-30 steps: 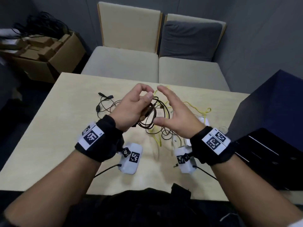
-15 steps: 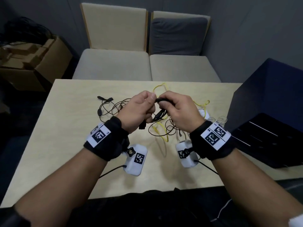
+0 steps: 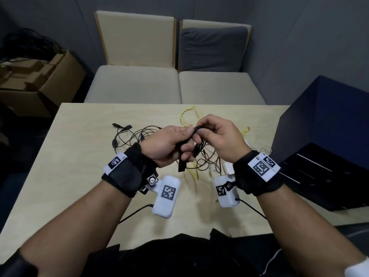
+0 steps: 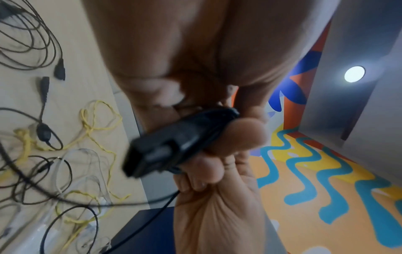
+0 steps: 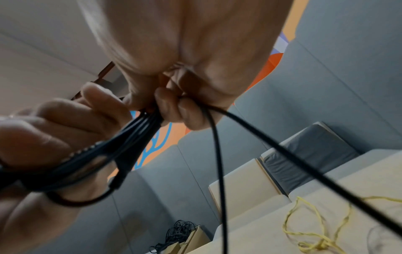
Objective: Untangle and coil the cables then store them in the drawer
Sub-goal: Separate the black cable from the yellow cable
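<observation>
Above the middle of the table (image 3: 75, 156), both hands hold one black cable (image 3: 196, 129) folded into a tight bundle. My left hand (image 3: 184, 136) grips the bundle's lower part, with a black end (image 3: 181, 165) hanging below the fist. My right hand (image 3: 200, 131) pinches the top of the bundle between thumb and fingers. The left wrist view shows the bundle (image 4: 180, 137) pressed by fingertips. In the right wrist view, the strands (image 5: 135, 135) run between the two hands and two loose lengths (image 5: 219, 171) trail down to the table.
On the table lie a tangle of thin black cable (image 3: 127, 134), a yellow cable (image 3: 188, 114) and a white charger with a clear cable (image 3: 228, 166). A dark blue cabinet with an open black drawer (image 3: 323, 172) stands at the right. Behind the table are two chairs (image 3: 135, 82).
A second ago my hands were open around a loose round coil. They have since closed on it, flattening it into a tight bundle held between them.
</observation>
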Action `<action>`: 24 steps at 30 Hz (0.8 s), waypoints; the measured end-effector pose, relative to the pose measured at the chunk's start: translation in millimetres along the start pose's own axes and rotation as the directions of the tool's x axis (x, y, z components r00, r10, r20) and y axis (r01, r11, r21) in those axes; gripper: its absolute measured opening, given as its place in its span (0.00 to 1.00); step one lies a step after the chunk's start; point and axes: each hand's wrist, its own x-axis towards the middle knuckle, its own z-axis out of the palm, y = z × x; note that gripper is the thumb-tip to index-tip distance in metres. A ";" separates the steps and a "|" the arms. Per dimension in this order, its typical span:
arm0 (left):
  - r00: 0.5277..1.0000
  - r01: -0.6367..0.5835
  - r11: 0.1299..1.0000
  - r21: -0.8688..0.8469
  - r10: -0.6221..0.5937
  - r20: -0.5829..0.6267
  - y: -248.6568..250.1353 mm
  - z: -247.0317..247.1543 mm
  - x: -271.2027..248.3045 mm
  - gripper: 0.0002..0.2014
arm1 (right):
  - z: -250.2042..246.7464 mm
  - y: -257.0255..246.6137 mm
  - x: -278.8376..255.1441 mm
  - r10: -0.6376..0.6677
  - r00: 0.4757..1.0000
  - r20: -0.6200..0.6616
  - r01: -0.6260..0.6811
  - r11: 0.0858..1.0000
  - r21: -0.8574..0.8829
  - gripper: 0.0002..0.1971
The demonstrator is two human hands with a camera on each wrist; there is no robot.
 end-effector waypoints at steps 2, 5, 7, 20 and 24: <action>0.999 -0.035 0.997 -0.066 0.035 0.005 -1.9 8.2 3.5 0.13 | -8.9 1.4 3.0 0.031 0.999 0.024 -0.032 0.997 0.076 0.07; 0.994 -0.111 0.976 -0.187 0.114 0.005 -7.8 16.5 9.6 0.13 | -19.0 11.9 7.9 0.084 0.996 0.003 -0.083 0.989 0.122 0.01; 0.984 -0.169 0.949 -0.265 0.177 0.007 -8.1 17.1 12.1 0.15 | -25.1 21.1 8.7 0.120 0.992 -0.031 -0.115 0.985 0.129 0.01; 0.769 -0.621 0.704 -0.346 0.459 -0.446 36.4 -8.8 34.8 0.14 | -14.7 48.7 -29.7 0.072 0.987 0.142 0.000 0.892 -0.451 0.09; 0.714 -0.617 0.774 -0.139 0.478 -0.512 22.1 -20.5 47.4 0.16 | -15.9 21.0 -30.6 0.038 0.966 0.254 0.111 0.832 -0.544 0.07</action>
